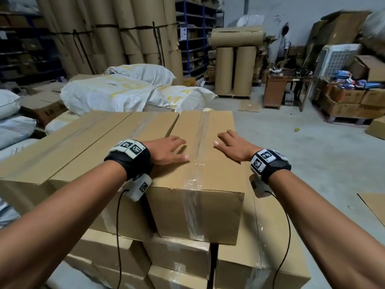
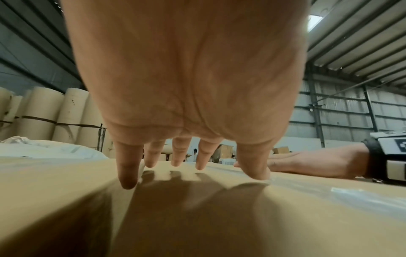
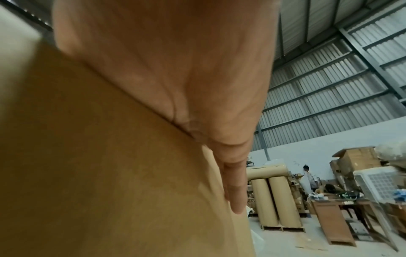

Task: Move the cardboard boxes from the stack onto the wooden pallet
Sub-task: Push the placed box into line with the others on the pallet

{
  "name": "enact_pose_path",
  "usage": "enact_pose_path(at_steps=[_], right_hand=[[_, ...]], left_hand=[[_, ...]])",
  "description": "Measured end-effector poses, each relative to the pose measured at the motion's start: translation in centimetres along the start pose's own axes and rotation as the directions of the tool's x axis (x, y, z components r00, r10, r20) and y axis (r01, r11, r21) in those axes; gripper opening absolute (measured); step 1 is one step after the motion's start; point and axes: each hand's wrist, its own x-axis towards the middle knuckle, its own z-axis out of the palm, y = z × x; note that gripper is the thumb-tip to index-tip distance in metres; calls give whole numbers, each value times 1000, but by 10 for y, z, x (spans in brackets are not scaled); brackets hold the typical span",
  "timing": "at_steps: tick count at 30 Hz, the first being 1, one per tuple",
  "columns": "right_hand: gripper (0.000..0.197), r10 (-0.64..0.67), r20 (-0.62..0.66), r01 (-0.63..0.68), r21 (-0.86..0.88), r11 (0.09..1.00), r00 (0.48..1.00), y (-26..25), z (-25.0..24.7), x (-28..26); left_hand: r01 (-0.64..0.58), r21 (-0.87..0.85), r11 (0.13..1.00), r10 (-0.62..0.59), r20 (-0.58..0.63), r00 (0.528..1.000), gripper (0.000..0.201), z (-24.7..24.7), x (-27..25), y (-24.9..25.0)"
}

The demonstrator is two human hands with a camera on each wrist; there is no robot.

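Two flat hands, left hand (image 1: 166,150), right hand (image 1: 235,146), taped cardboard box (image 1: 200,184), concrete warehouse floor (image 1: 312,153)

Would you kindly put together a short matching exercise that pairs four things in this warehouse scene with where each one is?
Things:
1. left hand
2. right hand
3. white sacks
4. two upright cardboard rolls

Places:
A. standing on the floor, far behind the stack
B. flat on the top box, left of its clear tape seam
C. heaped just behind the stack, to the left
D. on the top box, right of its tape seam

Pairs: 1-B, 2-D, 3-C, 4-A
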Motion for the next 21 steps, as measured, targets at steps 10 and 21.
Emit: enact_pose_path(at_steps=[10, 21], right_hand=[[66, -8, -32, 11, 87, 996, 999, 18, 5, -8], [63, 7, -60, 2, 149, 989, 998, 45, -7, -35]], left_hand=[[54, 59, 997, -60, 92, 994, 101, -12, 16, 8], [-47, 42, 998, 47, -2, 999, 84, -43, 16, 22]])
